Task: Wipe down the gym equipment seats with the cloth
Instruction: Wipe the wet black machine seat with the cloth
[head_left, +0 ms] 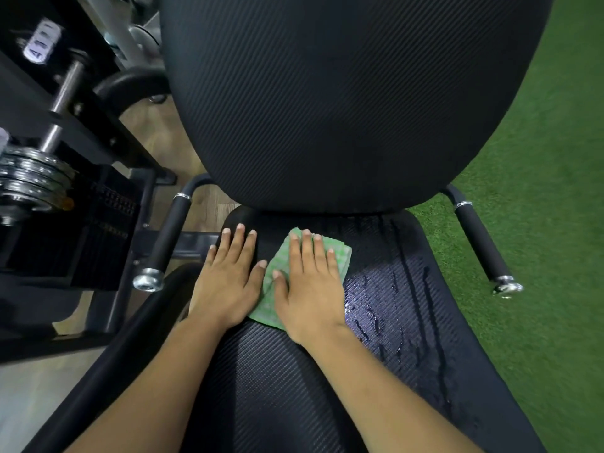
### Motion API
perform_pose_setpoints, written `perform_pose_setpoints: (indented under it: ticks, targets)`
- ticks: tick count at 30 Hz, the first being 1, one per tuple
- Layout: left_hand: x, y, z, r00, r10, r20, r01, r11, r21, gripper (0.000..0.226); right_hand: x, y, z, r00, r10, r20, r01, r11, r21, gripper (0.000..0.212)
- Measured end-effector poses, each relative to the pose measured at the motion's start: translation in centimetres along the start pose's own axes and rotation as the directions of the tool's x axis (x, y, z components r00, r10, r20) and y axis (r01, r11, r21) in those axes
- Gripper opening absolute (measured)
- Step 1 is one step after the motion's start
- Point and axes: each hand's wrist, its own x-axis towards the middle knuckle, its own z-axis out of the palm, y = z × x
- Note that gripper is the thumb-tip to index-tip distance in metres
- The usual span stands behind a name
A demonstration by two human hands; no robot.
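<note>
R hand fingers straight, pressing green cloth flat on seat, frame center, just below backrest. L hand also flat, on bare seat beside cloth (thumb at its edge). Wet streaks right of cloth; turf far right.

A green-and-white checked cloth is being pressed flat on the black ribbed seat, whose right half is lying wet with streaks.
</note>
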Motion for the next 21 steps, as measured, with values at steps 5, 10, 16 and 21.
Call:
perform_pose_setpoints:
  ticks: [5, 10, 16, 21]
  targets:
    - [0.1, 0.3, 0.0, 1.000, -0.019, 0.002, 0.019, 0.999, 0.040, 0.085, -0.2, 2.6, -0.8, 0.995, 0.094, -0.036, -0.095, 0.995, -0.010, 0.090]
    - [-0.1, 0.5, 0.1, 1.000, -0.021, 0.001, 0.021, 0.997, 0.079, 0.082, 2.8, 4.5, -1.8, 0.978, 0.196, -0.072, -0.200, 0.978, -0.050, 0.088]
    - [0.0, 0.5, 0.2, 1.000, -0.005, -0.015, 0.006, 0.995, 0.099, 0.084, 2.0, 4.5, -1.2, 0.997, 0.053, -0.058, -0.059, 0.993, -0.103, 0.088]
    - [-0.1, 0.5, 0.1, 1.000, -0.002, -0.011, 0.004, 0.993, 0.119, 0.085, 0.9, 6.9, -2.2, 0.999, 0.032, 0.007, -0.031, 0.988, -0.154, 0.097]
